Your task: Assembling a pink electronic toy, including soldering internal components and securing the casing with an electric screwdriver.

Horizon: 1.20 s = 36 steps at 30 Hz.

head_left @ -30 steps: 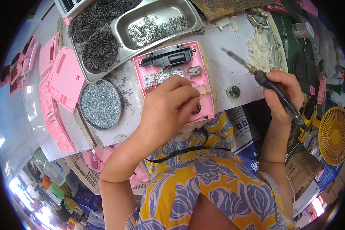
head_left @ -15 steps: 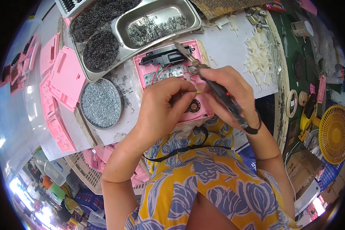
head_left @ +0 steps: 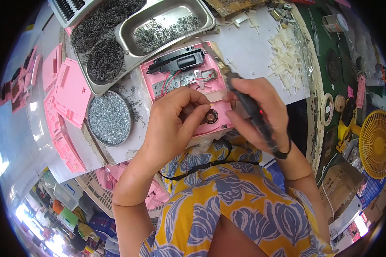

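My left hand [head_left: 169,118] is closed in a pinch over a pink plastic housing [head_left: 222,112]. A short yellow wire [head_left: 212,104] pokes out at its fingertips. In my right hand [head_left: 266,100] lies a black-handled soldering iron [head_left: 249,105] with a red light, its blurred metal tip pointing away from me. The right thumb and a finger are apart beside the housing. Inside the housing sit a black plastic mechanism [head_left: 180,62], a grey metal plate [head_left: 180,80] with red and green wires, and a round black speaker [head_left: 211,116], partly behind the left fingers.
A steel tray [head_left: 167,40] of small springs stands at the far left, with a round dish [head_left: 110,118] of screws nearer. Pink panels [head_left: 68,92] lie left. White plastic pieces [head_left: 287,60] are heaped right; beyond them stands a yellow fan [head_left: 374,143].
My right hand has drawn away from the left fingertips, with the iron still held. My left hand has shifted slightly left, and the speaker shows more fully.
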{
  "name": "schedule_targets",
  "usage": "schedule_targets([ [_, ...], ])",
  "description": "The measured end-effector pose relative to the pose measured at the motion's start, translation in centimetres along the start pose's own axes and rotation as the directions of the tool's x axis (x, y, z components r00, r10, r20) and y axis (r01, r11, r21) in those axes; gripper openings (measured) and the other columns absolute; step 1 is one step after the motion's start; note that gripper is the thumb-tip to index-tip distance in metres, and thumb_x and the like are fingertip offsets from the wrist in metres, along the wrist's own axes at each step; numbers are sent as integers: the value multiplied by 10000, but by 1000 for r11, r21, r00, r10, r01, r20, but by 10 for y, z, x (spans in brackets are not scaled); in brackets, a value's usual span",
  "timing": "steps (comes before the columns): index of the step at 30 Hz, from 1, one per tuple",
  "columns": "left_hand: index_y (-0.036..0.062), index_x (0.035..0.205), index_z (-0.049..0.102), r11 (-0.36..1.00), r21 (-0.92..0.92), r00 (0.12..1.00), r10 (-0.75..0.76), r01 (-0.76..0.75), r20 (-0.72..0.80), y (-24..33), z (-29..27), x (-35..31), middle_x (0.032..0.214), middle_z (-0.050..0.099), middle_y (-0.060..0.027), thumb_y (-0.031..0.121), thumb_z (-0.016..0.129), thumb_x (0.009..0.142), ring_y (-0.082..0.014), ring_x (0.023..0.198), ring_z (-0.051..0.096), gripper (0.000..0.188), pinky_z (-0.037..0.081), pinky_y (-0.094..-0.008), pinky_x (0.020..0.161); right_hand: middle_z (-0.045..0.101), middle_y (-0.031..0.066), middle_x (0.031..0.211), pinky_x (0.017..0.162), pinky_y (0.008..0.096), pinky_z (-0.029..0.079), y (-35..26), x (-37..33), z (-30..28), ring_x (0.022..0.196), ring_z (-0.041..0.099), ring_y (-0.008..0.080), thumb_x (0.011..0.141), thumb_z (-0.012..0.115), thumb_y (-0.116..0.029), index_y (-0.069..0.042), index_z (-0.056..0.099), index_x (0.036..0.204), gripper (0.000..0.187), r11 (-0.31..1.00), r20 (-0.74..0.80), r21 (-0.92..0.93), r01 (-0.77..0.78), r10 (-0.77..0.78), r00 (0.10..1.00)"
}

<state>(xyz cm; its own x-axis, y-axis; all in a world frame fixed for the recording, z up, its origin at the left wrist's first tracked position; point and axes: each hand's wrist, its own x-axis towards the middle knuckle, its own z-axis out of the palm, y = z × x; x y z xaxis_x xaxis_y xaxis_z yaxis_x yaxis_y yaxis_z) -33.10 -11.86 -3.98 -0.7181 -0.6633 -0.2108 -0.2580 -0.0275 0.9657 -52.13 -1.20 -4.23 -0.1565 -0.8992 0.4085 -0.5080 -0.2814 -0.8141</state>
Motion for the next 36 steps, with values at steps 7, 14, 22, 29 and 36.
schedule_targets([
  [7, -56, 997, 668, 994, -109, 999, -36, 32, -38, -12, 0, -6, 845, 692, -75, -26, 686, 941, -94, 737, 680, 66, 530, -244, 635, 645, 101, 978, 706, 311, 536, 9, 5, 28, 810, 644, 220, 711, 710, 164, -41, 623, 1328, 655, 996, -46, 84, -22, 26, 999],
  [14, -49, 997, 674, 987, -141, 996, -81, 75, -36, -12, 1, -6, 846, 690, -61, -13, 686, 948, -75, 705, 641, 62, 509, -235, 618, 655, 105, 1021, 726, 318, 542, 3, 2, 30, 855, 650, 248, 715, 714, 157, -48, 636, 1313, 637, 1000, -49, 24, -7, 9, 999],
  [22, -10, 908, 670, 978, 193, 996, 85, -79, -21, -6, 1, -3, 901, 624, -88, -5, 723, 847, -165, 686, 656, 80, 527, -295, 617, 649, 111, 970, 720, 330, 484, -1, -10, -17, 820, 590, 250, 767, 773, 42, -8, 658, 1205, 456, 1000, -63, 25, 2, -1, 998],
  [29, 1, 889, 680, 912, 371, 983, 180, -175, 20, -7, 6, 1, 1024, 608, -117, 33, 752, 789, -291, 795, 673, 127, 550, -383, 702, 629, 84, 771, 663, 307, 423, 1, -31, -68, 684, 528, 190, 786, 789, -79, 25, 697, 1029, 280, 972, 59, 196, -128, 119, 991],
  [36, -28, 935, 687, 914, 373, 987, 145, -161, 71, -3, 2, 2, 1037, 573, -83, -41, 728, 828, -131, 780, 619, 115, 510, -248, 649, 656, 59, 697, 671, 348, 457, 7, -26, -54, 547, 526, 201, 764, 799, -106, 2, 715, 948, 229, 980, 165, 179, -91, 62, 984],
])
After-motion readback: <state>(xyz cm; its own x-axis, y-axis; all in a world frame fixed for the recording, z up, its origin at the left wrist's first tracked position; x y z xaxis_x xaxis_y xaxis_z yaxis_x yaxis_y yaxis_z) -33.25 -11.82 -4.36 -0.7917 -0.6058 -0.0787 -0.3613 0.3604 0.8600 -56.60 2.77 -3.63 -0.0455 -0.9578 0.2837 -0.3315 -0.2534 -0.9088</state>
